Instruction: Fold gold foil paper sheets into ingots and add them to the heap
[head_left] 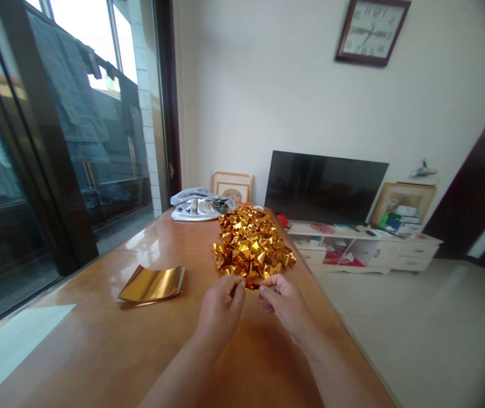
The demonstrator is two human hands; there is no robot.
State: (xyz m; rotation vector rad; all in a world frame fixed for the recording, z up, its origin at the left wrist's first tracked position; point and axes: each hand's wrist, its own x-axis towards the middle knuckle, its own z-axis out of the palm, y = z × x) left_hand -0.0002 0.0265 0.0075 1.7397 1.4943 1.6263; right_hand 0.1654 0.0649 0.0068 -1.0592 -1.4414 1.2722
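My left hand (220, 306) and my right hand (282, 300) meet over the wooden table (97, 340), fingers pinched together on a small piece of gold foil (251, 285) held between them. Just beyond my hands lies a large heap of folded gold foil pieces (251, 241). A stack of flat gold foil sheets (152, 283) rests on the table to the left of my left hand.
A grey bundle of cloth (197, 205) sits at the table's far end near a picture frame (231, 186). A dark TV (323, 187) stands on a white low cabinet (365, 246) to the right. Glass doors run along the left.
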